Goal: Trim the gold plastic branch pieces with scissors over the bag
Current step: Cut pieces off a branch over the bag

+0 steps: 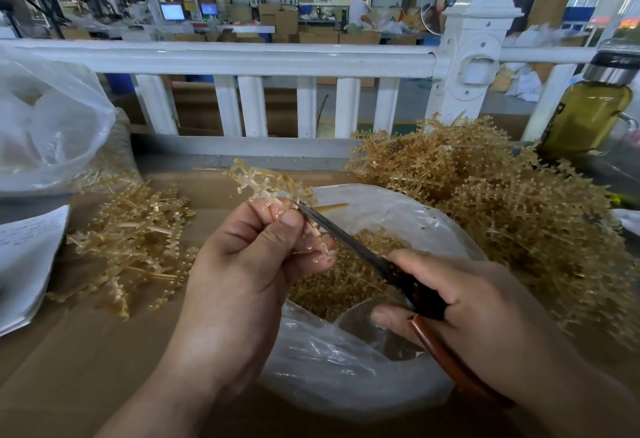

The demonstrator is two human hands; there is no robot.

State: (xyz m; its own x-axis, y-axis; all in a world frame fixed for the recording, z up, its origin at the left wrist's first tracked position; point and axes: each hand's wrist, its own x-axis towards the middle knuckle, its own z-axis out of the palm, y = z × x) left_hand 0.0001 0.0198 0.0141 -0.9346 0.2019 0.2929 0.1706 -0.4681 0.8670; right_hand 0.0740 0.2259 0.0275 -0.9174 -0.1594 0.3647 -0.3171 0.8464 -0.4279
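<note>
In the middle of the frame the left hand (249,264) holds one gold branch piece (263,181) upright, its fingers (287,226) curled and pinched tight on the lower stem so the twiggy top stands free above them. The right hand (478,302), lower right, has its fingers (433,264) wrapped round the brown handles of the scissors (363,254). The blades slant up to the left and meet the branch just beside the left thumb, looking almost closed.

Both hands work directly above the open mouth of the clear plastic bag (346,375), probably so that offcuts drop onto the gold trimmings (339,285) already inside instead of scattering on the desk (86,368).

A big tangled heap of branches (502,195) lies at the right, near the scissor hand, and a smaller, flatter pile (138,240) lies at the left. That suggests untrimmed stock on one side and finished pieces on the other, though which is which cannot be told for sure.
</note>
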